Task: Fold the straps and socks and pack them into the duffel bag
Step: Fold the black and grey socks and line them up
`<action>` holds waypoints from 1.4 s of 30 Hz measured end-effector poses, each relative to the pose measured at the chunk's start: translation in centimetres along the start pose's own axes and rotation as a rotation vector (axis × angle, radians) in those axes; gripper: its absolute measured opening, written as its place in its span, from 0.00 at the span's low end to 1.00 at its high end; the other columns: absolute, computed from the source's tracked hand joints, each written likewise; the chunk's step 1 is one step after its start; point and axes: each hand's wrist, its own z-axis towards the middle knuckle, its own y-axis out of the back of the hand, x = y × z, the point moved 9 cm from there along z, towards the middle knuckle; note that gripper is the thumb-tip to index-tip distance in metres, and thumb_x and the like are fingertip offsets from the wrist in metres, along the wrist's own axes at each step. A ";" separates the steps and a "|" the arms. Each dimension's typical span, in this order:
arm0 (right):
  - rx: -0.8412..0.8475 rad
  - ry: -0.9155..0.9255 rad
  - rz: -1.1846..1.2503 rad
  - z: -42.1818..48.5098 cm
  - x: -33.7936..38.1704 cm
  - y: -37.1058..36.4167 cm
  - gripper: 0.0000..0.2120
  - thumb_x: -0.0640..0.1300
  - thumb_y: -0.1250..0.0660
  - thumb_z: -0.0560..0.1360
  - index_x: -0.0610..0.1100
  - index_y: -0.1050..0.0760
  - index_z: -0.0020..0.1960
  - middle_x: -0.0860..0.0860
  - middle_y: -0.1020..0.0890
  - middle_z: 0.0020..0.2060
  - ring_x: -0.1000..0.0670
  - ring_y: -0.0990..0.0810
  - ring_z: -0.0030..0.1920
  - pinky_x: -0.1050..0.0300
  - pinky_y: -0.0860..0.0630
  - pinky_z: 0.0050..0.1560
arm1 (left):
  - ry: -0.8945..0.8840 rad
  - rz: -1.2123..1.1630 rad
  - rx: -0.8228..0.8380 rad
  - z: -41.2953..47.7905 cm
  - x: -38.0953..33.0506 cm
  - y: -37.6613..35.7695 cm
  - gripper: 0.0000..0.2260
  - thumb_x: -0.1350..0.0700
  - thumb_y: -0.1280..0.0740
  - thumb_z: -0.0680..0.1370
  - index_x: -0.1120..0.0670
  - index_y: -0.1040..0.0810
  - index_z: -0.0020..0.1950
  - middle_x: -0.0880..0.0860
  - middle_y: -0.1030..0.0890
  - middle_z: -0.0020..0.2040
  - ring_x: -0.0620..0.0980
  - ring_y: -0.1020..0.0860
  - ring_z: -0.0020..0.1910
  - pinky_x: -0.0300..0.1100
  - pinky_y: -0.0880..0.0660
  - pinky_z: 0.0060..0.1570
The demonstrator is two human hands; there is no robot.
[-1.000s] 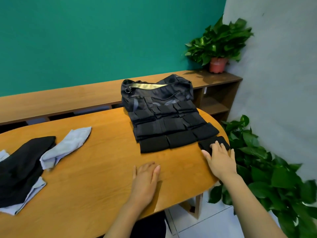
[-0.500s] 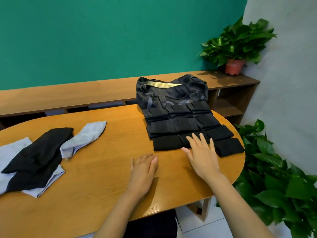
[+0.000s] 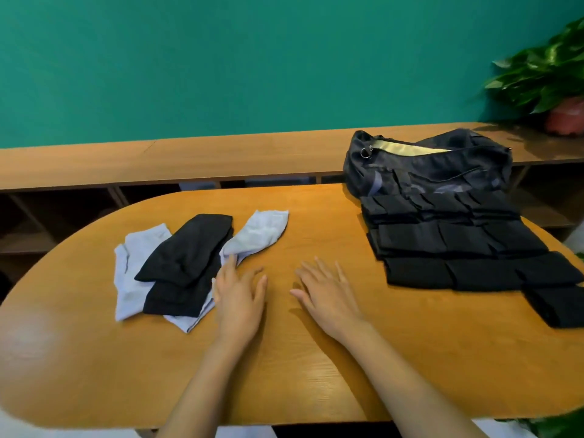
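Socks (image 3: 177, 267) are lying in a loose pile on the left half of an oval table (image 3: 316, 358) of glossy orange-brown wood. A low wooden shelf (image 3: 189, 159) is running along a flat teal wall (image 3: 252, 58) behind it, and a leafy plant (image 3: 550, 71) in a reddish pot is standing at the shelf's far right end. Two black socks (image 3: 189, 254) of fine knit are lying across pale grey socks (image 3: 132, 273). Their long axis is slanting from near left to far right. One more grey sock (image 3: 262, 230), thin and creased, is pointing the same way.

The duffel bag (image 3: 426, 165), dark and soft-sided, is sitting at the far right of the table. Its length is running left to right, and its opening is showing a yellowish lining. Folded black straps (image 3: 458, 245), matte flat rectangles, are lying in rows from the bag toward the near edge.

The left hand (image 3: 240, 295) is resting flat with fingers straight, its tips touching that grey sock. The right hand (image 3: 328, 295) is lying on bare wood, fingers spread and relaxed, grasping nothing.
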 end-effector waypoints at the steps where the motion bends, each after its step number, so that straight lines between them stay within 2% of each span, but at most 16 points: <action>1: 0.003 0.012 0.003 0.6 0.6 -0.3 0.27 0.61 0.54 0.82 0.51 0.41 0.77 0.54 0.41 0.78 0.50 0.52 0.79 0.45 0.58 0.76 | 0.081 0.015 -0.032 0.6 1.4 0.6 0.16 0.46 0.40 0.81 0.50 0.21 0.64 0.60 0.40 0.77 0.60 0.44 0.75 0.58 0.45 0.72; 3: 0.002 0.026 0.003 1.7 1.2 -0.7 0.27 0.60 0.53 0.82 0.51 0.41 0.77 0.54 0.41 0.77 0.50 0.51 0.78 0.45 0.57 0.76 | 0.222 0.038 0.003 1.7 3.4 0.9 0.15 0.51 0.38 0.81 0.50 0.22 0.66 0.60 0.43 0.78 0.61 0.47 0.75 0.57 0.43 0.70; 6: 0.001 0.030 0.008 2.7 1.3 -1.0 0.26 0.60 0.52 0.82 0.51 0.40 0.77 0.54 0.40 0.77 0.50 0.50 0.78 0.45 0.55 0.76 | 0.112 0.057 0.015 3.5 3.1 0.3 0.13 0.57 0.37 0.80 0.56 0.22 0.62 0.58 0.27 0.66 0.60 0.33 0.67 0.52 0.33 0.60; 8: -0.010 0.016 0.056 3.0 0.7 -1.2 0.25 0.59 0.50 0.83 0.50 0.39 0.76 0.54 0.38 0.76 0.50 0.46 0.77 0.48 0.51 0.77 | 0.012 -0.119 -0.036 3.9 1.4 0.7 0.11 0.61 0.36 0.78 0.58 0.21 0.59 0.55 0.23 0.55 0.54 0.25 0.56 0.42 0.31 0.50; 10: -0.059 -0.044 0.225 3.1 -0.4 -1.2 0.24 0.57 0.47 0.83 0.48 0.39 0.76 0.51 0.33 0.74 0.49 0.38 0.74 0.52 0.41 0.73 | 0.010 -0.341 -0.120 3.4 -0.3 2.0 0.10 0.62 0.35 0.79 0.57 0.21 0.59 0.49 0.22 0.50 0.48 0.24 0.51 0.37 0.31 0.49; 13: -0.170 -0.244 0.658 2.6 -3.0 -1.2 0.24 0.52 0.43 0.83 0.46 0.41 0.76 0.47 0.27 0.68 0.48 0.29 0.67 0.57 0.31 0.63 | 0.263 -0.729 -0.049 1.6 -0.7 1.3 0.12 0.64 0.33 0.78 0.55 0.22 0.61 0.40 0.19 0.42 0.49 0.19 0.49 0.42 0.23 0.53; 16: -0.197 -0.338 0.860 2.1 -3.9 -1.7 0.24 0.51 0.43 0.83 0.47 0.42 0.76 0.47 0.26 0.66 0.49 0.26 0.63 0.58 0.30 0.59 | 0.560 -1.082 0.163 -1.3 -0.2 -1.9 0.18 0.68 0.30 0.75 0.55 0.25 0.63 0.48 0.17 0.45 0.48 0.16 0.45 0.39 0.19 0.47; 18: -0.222 -0.305 0.804 1.4 -3.9 -1.6 0.23 0.51 0.44 0.83 0.47 0.40 0.76 0.49 0.29 0.68 0.48 0.31 0.67 0.55 0.32 0.65 | 0.544 -0.930 0.282 -3.0 0.5 -2.8 0.17 0.65 0.31 0.77 0.58 0.26 0.65 0.54 0.18 0.49 0.51 0.16 0.44 0.39 0.20 0.46; 19: -0.240 -0.270 0.731 1.0 -3.8 -1.4 0.21 0.51 0.45 0.83 0.48 0.38 0.75 0.51 0.30 0.69 0.49 0.33 0.69 0.54 0.34 0.67 | 0.440 -0.704 0.304 -3.4 1.0 -2.6 0.17 0.62 0.32 0.78 0.58 0.26 0.67 0.55 0.20 0.49 0.51 0.17 0.44 0.38 0.22 0.46; 21: -0.252 -0.155 0.541 -0.2 -3.1 -0.9 0.20 0.52 0.47 0.83 0.50 0.35 0.74 0.55 0.32 0.71 0.53 0.38 0.71 0.55 0.39 0.69 | 0.203 -0.275 0.224 -3.9 1.3 -1.2 0.19 0.55 0.31 0.77 0.53 0.26 0.68 0.52 0.27 0.55 0.47 0.23 0.48 0.35 0.29 0.50; 23: -0.201 -0.018 0.386 -1.2 -1.9 -1.1 0.19 0.54 0.49 0.84 0.53 0.32 0.72 0.60 0.32 0.71 0.57 0.40 0.73 0.57 0.44 0.69 | 0.057 -0.128 0.110 -4.3 0.9 0.5 0.19 0.52 0.30 0.76 0.49 0.25 0.67 0.47 0.32 0.63 0.47 0.29 0.59 0.37 0.32 0.55; 26: -0.114 0.095 0.240 -2.4 -1.2 -2.2 0.20 0.58 0.50 0.82 0.56 0.30 0.70 0.62 0.31 0.71 0.59 0.42 0.74 0.55 0.51 0.74 | -0.108 -0.016 0.124 -4.5 0.3 0.5 0.19 0.50 0.30 0.76 0.47 0.24 0.67 0.46 0.31 0.70 0.48 0.35 0.68 0.44 0.37 0.63; 31: -0.141 0.088 0.194 -4.4 -1.7 -1.8 0.18 0.58 0.41 0.80 0.57 0.29 0.69 0.63 0.29 0.69 0.59 0.39 0.72 0.52 0.54 0.77 | -0.184 0.053 0.163 -5.6 0.3 -0.1 0.15 0.50 0.33 0.79 0.47 0.22 0.65 0.42 0.24 0.64 0.45 0.31 0.63 0.38 0.46 0.54; 33: -0.172 0.089 0.208 -5.5 -1.9 -1.5 0.19 0.58 0.39 0.79 0.57 0.28 0.68 0.63 0.27 0.66 0.60 0.36 0.70 0.52 0.53 0.77 | -0.276 0.075 0.110 -6.4 -0.8 0.3 0.11 0.49 0.36 0.79 0.48 0.18 0.58 0.42 0.20 0.57 0.45 0.29 0.57 0.38 0.43 0.52; 36: -0.210 0.084 0.259 -7.1 -2.4 -1.1 0.21 0.59 0.36 0.76 0.56 0.28 0.68 0.65 0.26 0.63 0.60 0.35 0.67 0.55 0.51 0.75 | -0.337 0.050 0.010 -7.8 -1.9 1.0 0.14 0.47 0.42 0.79 0.47 0.17 0.49 0.40 0.18 0.50 0.42 0.30 0.52 0.39 0.41 0.51; 42: -0.291 0.065 0.308 -9.3 -3.6 -0.7 0.16 0.51 0.30 0.74 0.54 0.21 0.61 0.64 0.23 0.60 0.57 0.31 0.61 0.57 0.38 0.64 | -0.324 -0.094 0.036 -9.6 -2.6 0.3 0.13 0.45 0.42 0.80 0.44 0.18 0.49 0.36 0.19 0.47 0.41 0.28 0.52 0.41 0.40 0.52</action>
